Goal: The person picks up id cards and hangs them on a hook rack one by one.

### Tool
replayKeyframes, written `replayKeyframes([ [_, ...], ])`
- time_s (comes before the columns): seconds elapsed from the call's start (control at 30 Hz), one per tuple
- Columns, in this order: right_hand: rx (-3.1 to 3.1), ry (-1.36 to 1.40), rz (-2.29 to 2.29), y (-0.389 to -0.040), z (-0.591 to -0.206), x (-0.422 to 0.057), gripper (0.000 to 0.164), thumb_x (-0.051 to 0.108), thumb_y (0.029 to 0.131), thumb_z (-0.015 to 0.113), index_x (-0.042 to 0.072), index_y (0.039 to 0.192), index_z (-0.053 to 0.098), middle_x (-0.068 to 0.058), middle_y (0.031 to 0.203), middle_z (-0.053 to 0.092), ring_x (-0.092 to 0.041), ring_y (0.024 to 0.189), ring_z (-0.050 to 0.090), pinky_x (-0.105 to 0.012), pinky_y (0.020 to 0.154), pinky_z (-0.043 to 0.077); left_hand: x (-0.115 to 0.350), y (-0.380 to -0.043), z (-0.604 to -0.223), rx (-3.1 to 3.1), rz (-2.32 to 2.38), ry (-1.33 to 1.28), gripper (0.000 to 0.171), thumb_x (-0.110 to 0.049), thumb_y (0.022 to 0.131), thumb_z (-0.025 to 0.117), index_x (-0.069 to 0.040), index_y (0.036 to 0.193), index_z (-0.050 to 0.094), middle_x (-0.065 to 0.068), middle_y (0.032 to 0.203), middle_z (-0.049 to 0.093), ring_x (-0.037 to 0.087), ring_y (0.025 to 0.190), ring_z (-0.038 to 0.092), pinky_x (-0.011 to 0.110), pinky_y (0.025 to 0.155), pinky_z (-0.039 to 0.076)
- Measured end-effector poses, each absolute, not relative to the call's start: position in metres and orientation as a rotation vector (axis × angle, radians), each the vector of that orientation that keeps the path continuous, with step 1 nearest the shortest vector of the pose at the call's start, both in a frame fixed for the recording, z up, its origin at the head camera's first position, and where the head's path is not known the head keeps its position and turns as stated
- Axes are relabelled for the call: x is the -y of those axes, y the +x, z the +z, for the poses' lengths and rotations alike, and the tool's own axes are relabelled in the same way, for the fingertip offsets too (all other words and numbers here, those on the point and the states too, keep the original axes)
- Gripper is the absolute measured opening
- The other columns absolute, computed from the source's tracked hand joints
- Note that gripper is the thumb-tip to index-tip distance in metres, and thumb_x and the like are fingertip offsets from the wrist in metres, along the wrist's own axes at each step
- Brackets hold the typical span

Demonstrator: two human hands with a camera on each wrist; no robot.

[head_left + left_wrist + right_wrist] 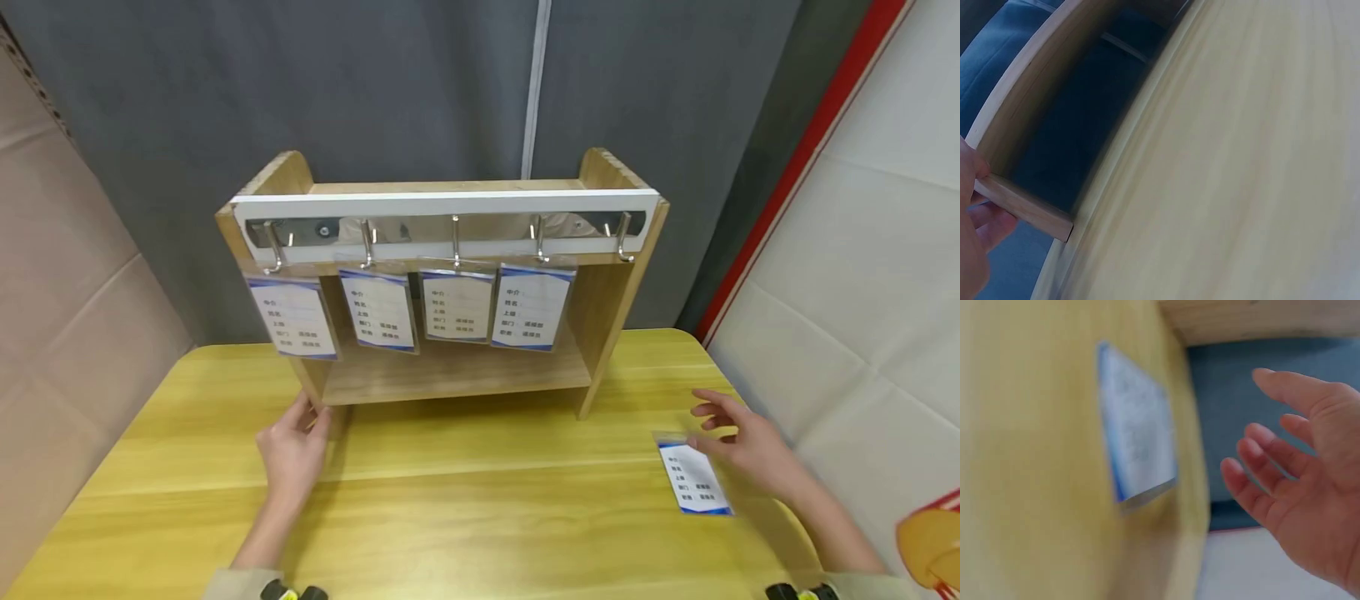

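Observation:
At the lower front corner of a wooden shelf [457,387], my left hand [294,446] grips the left side panel, thumb and fingers on either side of the board [1029,206] in the left wrist view. A loose badge card [694,477] in a clear sleeve lies on the table at the right. My right hand [750,446] is over its upper edge with fingers loosely bent and nothing in them; the right wrist view shows the palm [1310,506] and spread fingers beside the card [1138,428]. Several similar badge cards [377,310] hang along the shelf front.
A white rail [442,202] with several metal hooks [456,242] runs across the shelf's top front. The rightmost hook [624,237] bears no card. Yellow wood-grain table [465,517]; grey curtain [420,92] behind; white panels at both sides.

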State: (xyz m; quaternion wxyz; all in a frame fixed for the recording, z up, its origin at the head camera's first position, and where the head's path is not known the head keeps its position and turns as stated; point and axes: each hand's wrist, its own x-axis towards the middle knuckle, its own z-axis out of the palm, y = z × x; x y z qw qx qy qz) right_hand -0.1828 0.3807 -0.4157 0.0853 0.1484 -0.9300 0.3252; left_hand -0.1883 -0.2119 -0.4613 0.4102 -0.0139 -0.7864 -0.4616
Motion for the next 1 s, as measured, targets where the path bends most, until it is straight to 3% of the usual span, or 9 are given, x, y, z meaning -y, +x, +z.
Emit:
replayKeyframes([
  [0.1,2.914,0.381,0.930,-0.183,-0.429,-0.390,0.077,0.019,0.084,0.087,-0.005,0.144,0.046,-0.024,0.123,0.063,-0.035,0.104,0.063,-0.027,0.075,0.060,0.211,-0.189,-0.462,1.984,-1.163,-0.045,0.045,0.024,0.082,0.066,0.013,0.125,0.065,0.036,0.112,0.064,0.051,0.089,0.070,0.007,0.073,0.054],
  [0.2,3.008,0.349,0.914,-0.185,-0.439,-0.398,0.086,0.024,0.081,0.089,-0.007,0.146,0.043,-0.025,0.127,0.060,-0.041,0.108,0.061,-0.029,0.078,0.059,0.210,-0.189,-0.461,1.982,-1.185,-0.046,0.045,0.023,0.082,0.066,0.013,0.126,0.063,0.036,0.114,0.063,0.052,0.090,0.069,0.008,0.074,0.054],
  [0.4,3.049,0.386,0.958,-0.188,-0.449,-0.402,0.090,0.025,0.078,0.091,-0.008,0.146,0.042,-0.025,0.128,0.061,-0.038,0.108,0.060,-0.020,0.078,0.054,0.211,-0.187,-0.461,1.982,-1.175,-0.031,0.046,0.024,0.082,0.066,0.014,0.126,0.062,0.036,0.115,0.062,0.053,0.089,0.069,0.007,0.073,0.054],
  [0.87,3.061,0.463,0.915,-0.195,-0.460,-0.405,0.087,0.027,0.077,0.092,-0.008,0.143,0.047,-0.025,0.133,0.059,-0.033,0.108,0.057,-0.017,0.080,0.050,0.213,-0.186,-0.462,1.980,-1.155,-0.046,0.045,0.023,0.082,0.066,0.014,0.126,0.063,0.036,0.116,0.062,0.053,0.090,0.069,0.008,0.073,0.055],
  [1.0,3.032,0.534,0.916,-0.194,-0.461,-0.406,0.083,0.026,0.077,0.091,-0.007,0.141,0.050,-0.025,0.135,0.059,-0.021,0.110,0.057,-0.008,0.084,0.046,0.213,-0.186,-0.462,1.982,-1.148,-0.054,0.045,0.022,0.083,0.066,0.013,0.127,0.063,0.035,0.116,0.063,0.052,0.090,0.070,0.008,0.073,0.055],
])
